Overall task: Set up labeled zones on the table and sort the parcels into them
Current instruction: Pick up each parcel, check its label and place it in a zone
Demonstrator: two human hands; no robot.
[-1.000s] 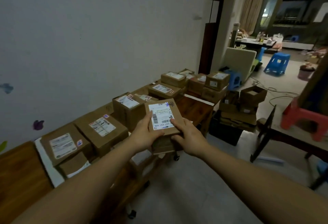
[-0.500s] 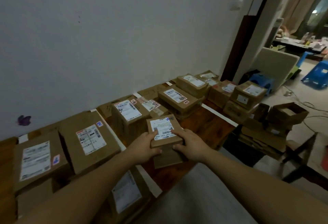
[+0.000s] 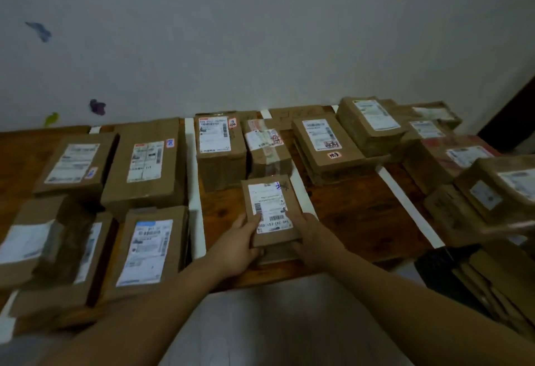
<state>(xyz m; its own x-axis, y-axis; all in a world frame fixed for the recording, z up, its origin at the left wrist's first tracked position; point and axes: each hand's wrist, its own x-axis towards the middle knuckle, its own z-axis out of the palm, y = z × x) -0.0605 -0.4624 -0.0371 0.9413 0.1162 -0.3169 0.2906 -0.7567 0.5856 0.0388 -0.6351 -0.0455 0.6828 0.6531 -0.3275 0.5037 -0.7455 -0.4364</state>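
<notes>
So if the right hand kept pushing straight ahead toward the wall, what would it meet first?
Probably the taped box just beyond the small parcel both hands hold; depth between them is unclear.

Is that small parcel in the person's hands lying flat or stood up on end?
Lying flat, label up. The small parcel shows its broad labelled face to the camera, left hand and right hand gripping its sides.

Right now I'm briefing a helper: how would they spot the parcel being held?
Start at the wooden table along the white wall. In its middle taped zone, both hands grip a small flat brown cardboard parcel. Alone there, it has blue pen scribbles beside its white label.
</notes>
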